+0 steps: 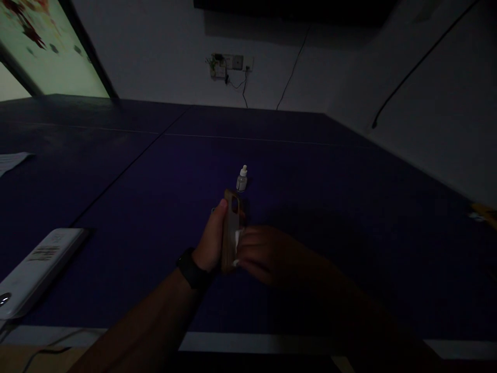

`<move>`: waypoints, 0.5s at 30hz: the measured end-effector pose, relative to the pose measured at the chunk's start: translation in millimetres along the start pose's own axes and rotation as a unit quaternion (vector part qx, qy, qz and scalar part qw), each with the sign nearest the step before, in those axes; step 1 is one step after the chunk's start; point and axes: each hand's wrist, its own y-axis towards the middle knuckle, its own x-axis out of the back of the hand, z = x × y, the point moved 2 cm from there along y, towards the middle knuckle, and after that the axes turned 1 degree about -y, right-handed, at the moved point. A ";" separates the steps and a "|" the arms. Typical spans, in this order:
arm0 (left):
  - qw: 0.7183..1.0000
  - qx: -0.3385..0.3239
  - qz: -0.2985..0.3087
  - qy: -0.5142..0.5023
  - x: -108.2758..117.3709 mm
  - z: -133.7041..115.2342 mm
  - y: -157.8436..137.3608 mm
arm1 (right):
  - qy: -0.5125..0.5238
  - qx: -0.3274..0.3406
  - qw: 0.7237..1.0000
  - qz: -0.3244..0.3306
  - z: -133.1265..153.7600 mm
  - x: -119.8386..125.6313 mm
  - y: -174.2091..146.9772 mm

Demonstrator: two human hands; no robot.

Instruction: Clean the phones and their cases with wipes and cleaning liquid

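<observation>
My left hand (211,235), with a dark watch on its wrist, grips a brown phone case (229,228) by its edge and holds it tilted above the table. The camera cutout shows at the case's top; whether a phone is inside I cannot tell. Against the face of the case my right hand (264,254) presses a small white wipe (237,239), its fingers closed and slightly blurred. Just beyond the case a small dropper bottle (241,181) with a white cap stands upright on the table.
A dark blue table (163,176) stretches to the far wall. At the left lies a white box-shaped device (42,267) with a cable, and farther back a sheet of paper (13,161). Wall sockets (233,63) with cords are at the back; a yellow object (485,213) sits far right.
</observation>
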 end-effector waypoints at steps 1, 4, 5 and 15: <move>0.999 -0.030 -0.003 -0.028 -2.2 -2.7 -0.8 | 0.021 -0.032 0.998 -0.058 -4.0 4.1 -1.5; 0.990 -0.093 0.027 -0.104 -9.9 -11.7 -3.8 | 0.114 -0.167 0.940 -0.275 -18.8 14.1 -8.7; 0.987 -0.093 0.043 -0.120 -12.0 -13.9 -4.5 | 0.147 -0.211 0.906 -0.335 -22.7 15.0 -11.1; 0.958 0.141 0.170 -0.185 -11.3 0.5 -3.1 | 0.209 -0.269 0.721 -0.603 -29.9 23.2 -16.6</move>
